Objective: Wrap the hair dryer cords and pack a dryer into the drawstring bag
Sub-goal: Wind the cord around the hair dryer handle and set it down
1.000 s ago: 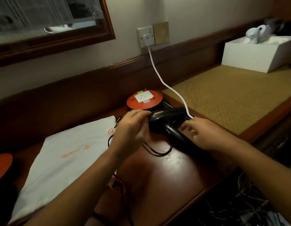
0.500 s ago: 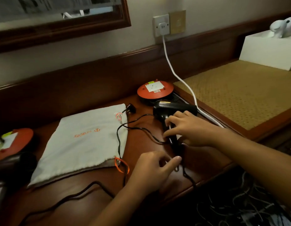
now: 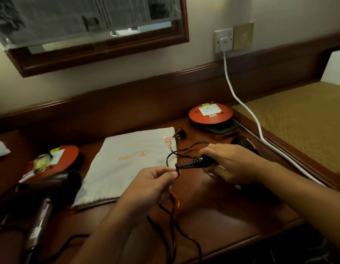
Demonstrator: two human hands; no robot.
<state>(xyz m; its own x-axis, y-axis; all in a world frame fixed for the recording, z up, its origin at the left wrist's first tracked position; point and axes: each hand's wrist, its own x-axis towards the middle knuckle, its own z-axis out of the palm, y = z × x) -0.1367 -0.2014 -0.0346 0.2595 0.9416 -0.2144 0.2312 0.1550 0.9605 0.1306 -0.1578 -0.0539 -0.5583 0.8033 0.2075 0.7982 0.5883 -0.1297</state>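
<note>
My right hand [image 3: 234, 164] grips the handle of a black hair dryer [image 3: 243, 142], whose ribbed cord end sticks out to the left of my fingers. My left hand [image 3: 152, 181] pinches that dryer's black cord [image 3: 176, 223] just beside the ribbed end; the cord loops down over the desk's front edge. The cord's plug [image 3: 179, 133] lies by the top right corner of the white drawstring bag [image 3: 131, 164], which lies flat in the middle of the wooden desk [image 3: 213, 206]. A second, dark brown hair dryer [image 3: 51, 189] lies at the left.
An orange round socket reel [image 3: 211, 113] sits behind my right hand, another orange reel [image 3: 58, 159] at the left. A white cable [image 3: 241, 103] runs from the wall socket [image 3: 223, 40] down along a woven mat [image 3: 302, 122] on the right. A framed mirror hangs above.
My right hand has turned the dryer so its handle points left. My left hand has risen from the desk's front and taken the cord at the ribbed end. The view shifted left.
</note>
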